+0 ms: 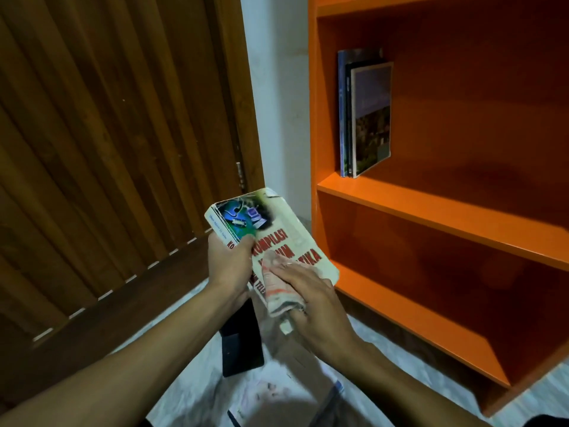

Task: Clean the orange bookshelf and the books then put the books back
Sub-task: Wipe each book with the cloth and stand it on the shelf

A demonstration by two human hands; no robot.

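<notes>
My left hand (pixel 229 261) grips a cream book (pixel 277 229) with red title letters by its spine, cover facing up, in front of the orange bookshelf (pixel 431 208). My right hand (pixel 311 300) holds a pale cloth (pixel 278 291) with red stripes and presses it flat on the book's cover. Three thin books (pixel 365 115) stand upright at the left end of the middle shelf. The lower shelves hold nothing that I can see.
A dark wooden slatted door (pixel 117 134) fills the left side, with a white wall strip (pixel 277 87) between it and the shelf. On the pale floor below my hands lie a black book (pixel 241 346) and several other books and papers (pixel 277 392).
</notes>
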